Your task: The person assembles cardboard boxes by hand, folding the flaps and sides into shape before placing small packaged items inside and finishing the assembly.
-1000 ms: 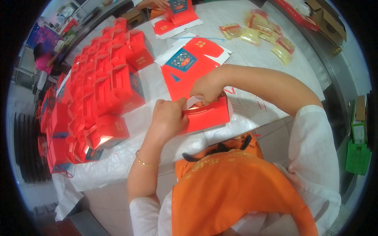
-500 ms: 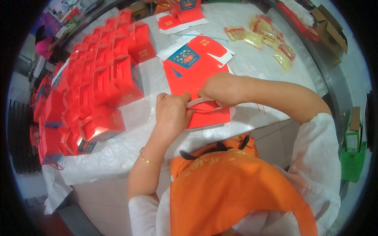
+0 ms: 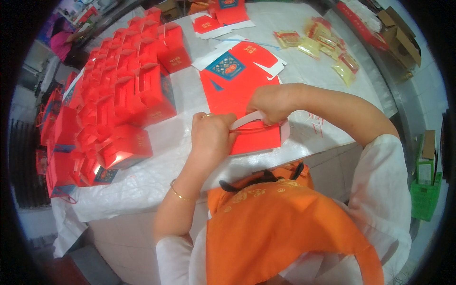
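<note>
A red folding carton (image 3: 258, 141) lies at the table's near edge, under both my hands. Its near part stands partly folded, with a pale-edged flap (image 3: 247, 119) tilted up. My left hand (image 3: 212, 137) is closed on the carton's left side, thumb and fingers bent at the flap's end. From the right, my right hand (image 3: 271, 103) presses curled fingers at the flap's far side; its fingertips are partly hidden. Beyond my hands spreads flat red card (image 3: 214, 92) with a blue patterned panel and white edges. Whether it belongs to the same carton, I cannot tell.
Rows of folded red boxes (image 3: 159, 92) crowd the table's left side. Small yellowish packets (image 3: 311, 47) lie at the far right. Another flat red carton (image 3: 209, 24) is at the far edge. Thin red strings (image 3: 316, 124) lie right of my hands. A white sheet (image 3: 190, 164) covers the table.
My right hand has shifted slightly, and the flap's right part now stands higher. A white side tab shows more at the carton's right end. My left hand keeps its hold.
</note>
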`<state>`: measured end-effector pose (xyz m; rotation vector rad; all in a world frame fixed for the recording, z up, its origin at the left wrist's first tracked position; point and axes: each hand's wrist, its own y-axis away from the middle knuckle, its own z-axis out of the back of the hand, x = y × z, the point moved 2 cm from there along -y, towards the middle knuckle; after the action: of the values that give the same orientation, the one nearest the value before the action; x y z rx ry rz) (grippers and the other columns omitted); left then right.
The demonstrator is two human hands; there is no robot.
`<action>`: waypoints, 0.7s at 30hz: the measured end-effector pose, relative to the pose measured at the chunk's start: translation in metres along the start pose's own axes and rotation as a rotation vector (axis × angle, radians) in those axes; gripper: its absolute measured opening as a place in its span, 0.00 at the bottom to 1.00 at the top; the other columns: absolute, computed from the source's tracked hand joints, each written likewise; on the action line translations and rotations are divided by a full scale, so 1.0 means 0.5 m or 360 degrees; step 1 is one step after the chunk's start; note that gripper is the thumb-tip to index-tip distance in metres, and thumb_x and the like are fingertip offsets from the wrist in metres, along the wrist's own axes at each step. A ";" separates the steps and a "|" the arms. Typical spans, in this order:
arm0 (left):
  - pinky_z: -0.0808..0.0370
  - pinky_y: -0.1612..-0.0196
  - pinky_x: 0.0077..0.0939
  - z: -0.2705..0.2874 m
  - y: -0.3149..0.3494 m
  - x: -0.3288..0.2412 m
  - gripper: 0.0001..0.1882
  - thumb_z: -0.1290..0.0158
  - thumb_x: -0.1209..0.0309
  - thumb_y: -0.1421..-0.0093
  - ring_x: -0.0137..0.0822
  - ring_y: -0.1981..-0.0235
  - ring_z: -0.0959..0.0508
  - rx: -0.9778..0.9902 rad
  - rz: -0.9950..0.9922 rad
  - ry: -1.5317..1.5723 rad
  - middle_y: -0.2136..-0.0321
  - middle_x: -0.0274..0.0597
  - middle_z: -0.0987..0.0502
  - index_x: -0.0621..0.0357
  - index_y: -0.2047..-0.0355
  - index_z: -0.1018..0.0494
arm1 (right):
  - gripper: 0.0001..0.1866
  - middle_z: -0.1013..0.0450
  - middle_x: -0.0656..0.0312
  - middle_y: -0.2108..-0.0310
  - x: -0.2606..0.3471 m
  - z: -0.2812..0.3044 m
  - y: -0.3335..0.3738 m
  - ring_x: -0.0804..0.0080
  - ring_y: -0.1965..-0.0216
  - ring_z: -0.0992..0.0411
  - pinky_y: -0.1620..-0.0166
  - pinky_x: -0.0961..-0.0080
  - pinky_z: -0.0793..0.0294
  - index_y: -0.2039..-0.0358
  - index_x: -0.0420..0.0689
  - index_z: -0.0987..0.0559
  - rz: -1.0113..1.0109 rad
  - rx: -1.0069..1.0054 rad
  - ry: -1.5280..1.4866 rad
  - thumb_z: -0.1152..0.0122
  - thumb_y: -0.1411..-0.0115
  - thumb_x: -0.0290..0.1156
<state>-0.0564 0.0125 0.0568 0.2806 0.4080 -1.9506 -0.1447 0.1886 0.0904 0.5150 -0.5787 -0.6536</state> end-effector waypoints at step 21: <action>0.30 0.55 0.40 -0.007 0.006 0.005 0.07 0.37 0.74 0.50 0.49 0.69 0.23 -0.0200 -0.0051 -0.0072 0.73 0.44 0.24 0.58 0.73 0.25 | 0.10 0.22 0.52 0.73 -0.027 -0.027 0.001 0.53 0.68 0.22 0.65 0.60 0.25 0.67 0.41 0.19 0.0203 -0.0151 -0.0206 0.34 0.48 0.32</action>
<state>-0.0547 0.0109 0.0523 0.1493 0.5056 -1.9495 -0.1445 0.2015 0.0765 0.3460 -0.6931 -0.5929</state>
